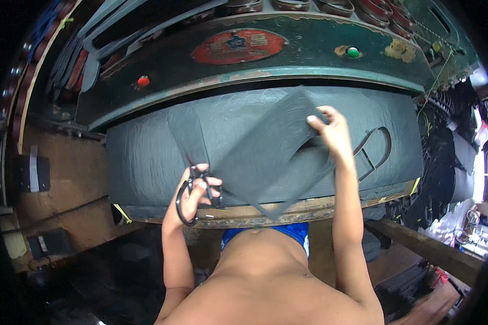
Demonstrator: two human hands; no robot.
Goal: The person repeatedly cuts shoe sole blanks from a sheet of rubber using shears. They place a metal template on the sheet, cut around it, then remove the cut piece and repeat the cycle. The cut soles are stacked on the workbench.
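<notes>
We counted two bare hands over one broad grey surface point(141, 157). One large dark sheet point(263, 149) lay slanted across its middle, raised at its upper right edge, where the fingers of our right hand point(333, 132) gripped it, thumb on the near face. The fingers of our left hand point(194, 194) were curled around one black looped thing point(179, 206), just left of the sheet's lower corner. On the right of the surface we saw one loop-shaped frame point(367, 158) with a single crossbar, apart from the sheet. Beyond stood one green panel point(314, 43) with one red oval plate point(239, 46), one red button point(143, 80) and one green button point(353, 52).

Our left hand covered part of the looped thing, so we could not tell its kind. A dark strip point(188, 132) above that hand was blurred, and we could not make out whether anything joined them. The sheet's lower edge was smeared too. Along the top, the row of reddish rimmed things point(336, 6) was cut off, leaving their number uncertain.
</notes>
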